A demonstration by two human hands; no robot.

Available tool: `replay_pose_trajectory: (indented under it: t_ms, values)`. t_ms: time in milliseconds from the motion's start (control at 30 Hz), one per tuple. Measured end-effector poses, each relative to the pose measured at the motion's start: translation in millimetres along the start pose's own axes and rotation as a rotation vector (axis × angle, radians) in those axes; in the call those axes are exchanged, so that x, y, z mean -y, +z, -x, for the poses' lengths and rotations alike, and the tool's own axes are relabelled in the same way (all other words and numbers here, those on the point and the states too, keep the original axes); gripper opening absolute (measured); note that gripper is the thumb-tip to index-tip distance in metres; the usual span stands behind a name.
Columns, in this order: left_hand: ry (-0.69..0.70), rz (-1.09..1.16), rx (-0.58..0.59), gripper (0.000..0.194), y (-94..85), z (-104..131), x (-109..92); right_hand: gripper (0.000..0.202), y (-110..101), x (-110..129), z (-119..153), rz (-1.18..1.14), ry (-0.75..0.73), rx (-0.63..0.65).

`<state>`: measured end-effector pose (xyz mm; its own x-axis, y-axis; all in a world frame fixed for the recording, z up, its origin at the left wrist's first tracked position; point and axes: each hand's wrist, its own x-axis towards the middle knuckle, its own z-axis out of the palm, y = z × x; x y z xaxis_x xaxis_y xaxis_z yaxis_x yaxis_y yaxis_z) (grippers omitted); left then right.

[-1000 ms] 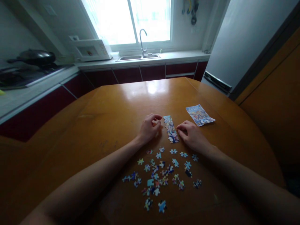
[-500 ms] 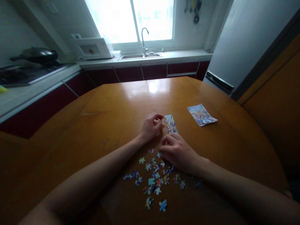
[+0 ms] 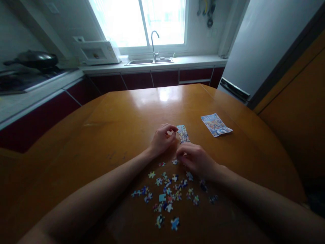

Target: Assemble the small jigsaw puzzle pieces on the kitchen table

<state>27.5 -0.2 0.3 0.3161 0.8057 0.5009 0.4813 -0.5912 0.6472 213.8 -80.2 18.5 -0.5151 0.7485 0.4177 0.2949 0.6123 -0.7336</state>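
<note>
A partly joined jigsaw puzzle (image 3: 183, 133) lies on the wooden table, its left edge uneven. My left hand (image 3: 164, 137) rests beside that edge; its fingers are bent, with a gap between thumb and forefinger and nothing visible in them. Just below the puzzle is my right hand (image 3: 194, 156), its fingers curled together and partly hiding the puzzle's lower end. What those fingers hold, if anything, is hidden. A loose puzzle piece (image 3: 175, 162) lies by the right fingertips. Nearer to me are several scattered pieces, among them a teal piece (image 3: 162, 197) and a blue piece (image 3: 175, 223).
A creased picture sheet (image 3: 216, 124) lies to the right on the table (image 3: 122, 118). Beyond the table are a sink (image 3: 141, 62) with a tap, a white microwave (image 3: 98, 53), and a pan (image 3: 38, 59) on the stove. A fridge (image 3: 266, 44) stands at the right.
My right hand has lifted slightly from among the loose pieces, and its fingers have curled in. My left hand has stayed by the puzzle's edge. The view has shifted a little.
</note>
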Motion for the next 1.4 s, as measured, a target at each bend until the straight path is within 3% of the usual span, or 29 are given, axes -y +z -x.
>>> replay_pose_trajectory:
  t_ms: [133, 233, 400, 533, 633, 1000, 1400]
  values:
    - [0.190, -0.027, 0.142, 0.012, -3.1, 3, -7, 0.011, -19, -18, -7, -0.095, 0.188, -0.284]
    - [0.236, -0.025, 0.186, 0.012, -3.7, 5, -10, 0.010, -21, -29, -8, -0.210, 0.284, -0.373]
    - [0.301, 0.002, 0.200, 0.023, -3.2, 5, -10, 0.024, -12, -35, -7, -0.419, 0.342, -0.365]
    - [0.360, 0.017, 0.267, 0.027, -3.9, 6, -13, 0.028, -11, -34, -7, -0.484, 0.335, -0.351]
    - [0.364, 0.012, 0.251, 0.027, -4.8, 6, -14, 0.026, -11, -36, -7, -0.499, 0.332, -0.356]
    - [0.320, -0.011, 0.163, 0.024, -6.0, 7, -14, 0.014, -13, -34, -8, -0.350, 0.341, -0.357]
    - [0.372, -0.087, 0.196, 0.010, -7.6, 7, -16, 0.013, -13, -34, -8, -0.269, 0.328, -0.342]
